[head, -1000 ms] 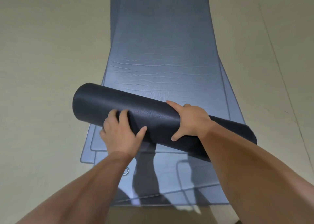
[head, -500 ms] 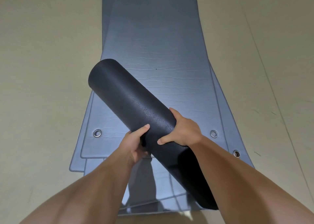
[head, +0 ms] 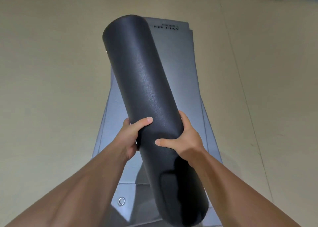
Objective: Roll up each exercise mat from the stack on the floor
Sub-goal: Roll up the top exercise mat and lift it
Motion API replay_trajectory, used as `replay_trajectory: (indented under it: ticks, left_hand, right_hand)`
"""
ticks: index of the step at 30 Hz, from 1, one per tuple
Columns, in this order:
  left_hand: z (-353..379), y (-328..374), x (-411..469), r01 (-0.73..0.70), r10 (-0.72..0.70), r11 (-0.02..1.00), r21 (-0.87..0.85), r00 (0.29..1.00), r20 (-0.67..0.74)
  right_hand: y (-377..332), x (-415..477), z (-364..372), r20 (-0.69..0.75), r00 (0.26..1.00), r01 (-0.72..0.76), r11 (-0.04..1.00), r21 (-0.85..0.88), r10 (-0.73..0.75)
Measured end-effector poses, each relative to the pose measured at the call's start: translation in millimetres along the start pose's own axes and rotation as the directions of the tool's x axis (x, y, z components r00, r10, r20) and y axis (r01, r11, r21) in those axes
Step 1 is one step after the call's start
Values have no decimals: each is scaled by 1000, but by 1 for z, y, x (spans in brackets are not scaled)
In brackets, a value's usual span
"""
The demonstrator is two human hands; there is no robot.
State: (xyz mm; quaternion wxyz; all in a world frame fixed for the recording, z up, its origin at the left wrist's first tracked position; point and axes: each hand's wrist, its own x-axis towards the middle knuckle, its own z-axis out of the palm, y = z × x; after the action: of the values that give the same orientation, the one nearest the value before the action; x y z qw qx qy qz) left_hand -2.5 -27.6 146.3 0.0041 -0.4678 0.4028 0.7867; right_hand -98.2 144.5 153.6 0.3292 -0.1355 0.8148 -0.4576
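Rolled mat point(head: 146, 89): one is showing.
Flat mats point(head: 173, 75): at least three are lying stacked on the floor point(head: 51, 89).
Hands: two are showing, the left hand point(head: 128, 139) and the right hand point(head: 187, 137).
Grommet point(head: 121, 201): one is showing.

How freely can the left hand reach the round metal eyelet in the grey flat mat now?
Probably not at once: the left hand and right hand both grip the black rolled foam mat. The round metal eyelet lies uncovered in the grey flat mat, so only that grip hinders it.
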Motion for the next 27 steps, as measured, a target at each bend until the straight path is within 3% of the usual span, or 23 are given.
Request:
replay_trajectory:
  ticks: [8, 16, 21, 27]
  left_hand:
    - [-9, 217, -189, -156, 152, 986, 58, 987, 58]
    - [-94, 426, -374, -267, 264, 952, 151, 964, 37]
    - [-148, 523, -414, -347, 347, 923, 167, 937, 31]
    - [-184, 616, -389, -396, 398, 897, 196, 917, 32]
  right_hand:
    - [-253, -102, -16, 32, 998, 36, 968, 248, -46]
    - [-505, -192, 36, 81, 996, -5, 890, 456, -36]
    - [-610, -196, 86, 151, 978, 44, 852, 522, -143]
    - [-682, -137, 128, 146, 971, 76, 824, 561, -189]
